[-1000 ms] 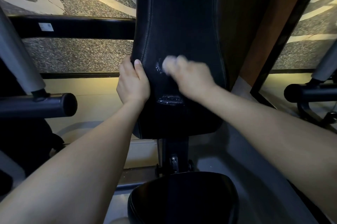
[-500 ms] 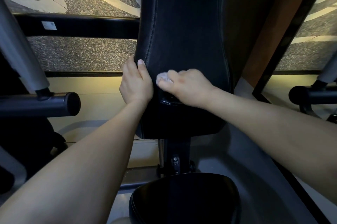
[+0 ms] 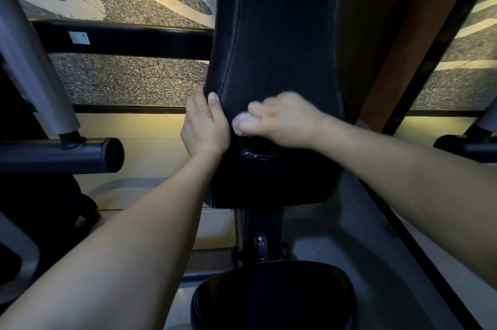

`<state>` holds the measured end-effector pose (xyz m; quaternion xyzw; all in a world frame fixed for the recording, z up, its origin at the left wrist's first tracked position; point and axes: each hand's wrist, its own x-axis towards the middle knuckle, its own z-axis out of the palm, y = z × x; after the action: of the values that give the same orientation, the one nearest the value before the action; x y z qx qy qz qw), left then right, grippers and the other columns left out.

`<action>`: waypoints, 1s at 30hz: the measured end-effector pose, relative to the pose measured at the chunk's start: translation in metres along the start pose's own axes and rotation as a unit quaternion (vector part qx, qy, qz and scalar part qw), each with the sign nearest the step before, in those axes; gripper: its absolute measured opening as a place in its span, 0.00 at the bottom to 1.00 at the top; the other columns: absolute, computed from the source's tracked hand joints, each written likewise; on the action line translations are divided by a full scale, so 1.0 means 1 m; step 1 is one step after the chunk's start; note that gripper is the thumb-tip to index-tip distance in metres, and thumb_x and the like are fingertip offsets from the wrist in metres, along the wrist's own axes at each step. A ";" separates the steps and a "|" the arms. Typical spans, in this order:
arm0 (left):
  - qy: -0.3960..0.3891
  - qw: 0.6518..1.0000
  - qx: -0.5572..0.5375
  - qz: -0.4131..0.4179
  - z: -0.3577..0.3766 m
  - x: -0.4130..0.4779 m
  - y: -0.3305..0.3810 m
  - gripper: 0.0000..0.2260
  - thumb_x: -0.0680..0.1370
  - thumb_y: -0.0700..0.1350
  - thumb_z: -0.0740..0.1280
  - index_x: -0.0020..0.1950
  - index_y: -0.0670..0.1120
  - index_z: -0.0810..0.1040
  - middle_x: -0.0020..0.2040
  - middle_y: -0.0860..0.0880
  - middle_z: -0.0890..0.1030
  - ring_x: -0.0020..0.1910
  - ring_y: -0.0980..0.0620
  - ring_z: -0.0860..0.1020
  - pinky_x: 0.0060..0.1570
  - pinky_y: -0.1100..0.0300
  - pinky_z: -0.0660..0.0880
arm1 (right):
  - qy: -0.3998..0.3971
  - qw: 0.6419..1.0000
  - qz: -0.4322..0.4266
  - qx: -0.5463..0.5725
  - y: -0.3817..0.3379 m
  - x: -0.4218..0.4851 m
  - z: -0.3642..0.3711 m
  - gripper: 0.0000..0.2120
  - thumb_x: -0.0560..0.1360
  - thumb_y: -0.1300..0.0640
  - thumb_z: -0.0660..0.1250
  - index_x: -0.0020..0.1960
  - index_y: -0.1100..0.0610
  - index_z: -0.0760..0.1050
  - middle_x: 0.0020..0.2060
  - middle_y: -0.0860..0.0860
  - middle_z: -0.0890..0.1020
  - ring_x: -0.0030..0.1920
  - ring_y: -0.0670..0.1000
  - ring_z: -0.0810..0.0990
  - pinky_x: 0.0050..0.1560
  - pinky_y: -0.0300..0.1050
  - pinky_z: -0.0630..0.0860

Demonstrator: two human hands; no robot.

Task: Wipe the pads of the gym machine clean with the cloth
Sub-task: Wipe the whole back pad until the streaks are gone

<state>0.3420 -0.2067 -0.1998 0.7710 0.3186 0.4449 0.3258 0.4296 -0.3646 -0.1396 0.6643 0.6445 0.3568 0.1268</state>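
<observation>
A tall black back pad [image 3: 279, 42] of the gym machine stands upright in front of me, with a scuffed patch [image 3: 255, 152] low on its face. My left hand [image 3: 205, 125] grips the pad's left edge, thumb on the front. My right hand [image 3: 285, 120], blurred by motion, holds a small white cloth [image 3: 240, 121] bunched in its fingers and presses it on the pad just above the scuff. A black seat pad [image 3: 274, 297] lies below, near the bottom of the view.
A dark round handle bar [image 3: 80, 155] and grey tube [image 3: 32, 71] jut in at the left. Another bar end [image 3: 465, 147] sits at the right. The pad's post [image 3: 262, 233] rises between the two pads, and a black rail [image 3: 129, 39] crosses behind at the left.
My right hand rubbed the cloth down to the scuffed patch, then back up and slightly left. My left hand kept its grip on the pad's edge.
</observation>
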 end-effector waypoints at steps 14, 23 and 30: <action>0.009 0.997 -0.071 -0.028 -0.001 0.000 -0.008 0.21 0.84 0.52 0.53 0.76 0.51 0.69 0.74 0.51 0.72 0.70 0.47 0.71 0.63 0.57 0.66 | 0.029 0.987 0.159 -0.001 0.031 0.046 -0.016 0.13 0.78 0.55 0.59 0.61 0.46 0.71 0.46 0.52 0.76 0.36 0.58 0.77 0.27 0.42 0.54; 0.008 0.995 -0.087 -0.039 -0.001 0.001 -0.011 0.22 0.83 0.52 0.53 0.76 0.51 0.71 0.73 0.49 0.74 0.69 0.47 0.72 0.65 0.55 0.69 | 0.005 0.999 0.021 0.024 -0.001 0.029 -0.009 0.08 0.81 0.52 0.62 0.60 0.46 0.74 0.42 0.52 0.76 0.35 0.58 0.78 0.27 0.44 0.65; 0.012 0.993 -0.112 -0.045 -0.003 -0.001 -0.008 0.25 0.80 0.54 0.51 0.75 0.51 0.72 0.73 0.50 0.74 0.69 0.48 0.72 0.66 0.55 0.68 | 0.077 0.949 0.301 0.046 0.044 0.079 -0.028 0.14 0.77 0.60 0.63 0.60 0.49 0.68 0.47 0.53 0.76 0.36 0.59 0.76 0.29 0.46 0.61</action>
<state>0.3370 -0.2020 -0.2055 0.7093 0.3047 0.4718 0.4259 0.4387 -0.3040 -0.0681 0.8030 0.4383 0.3982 -0.0671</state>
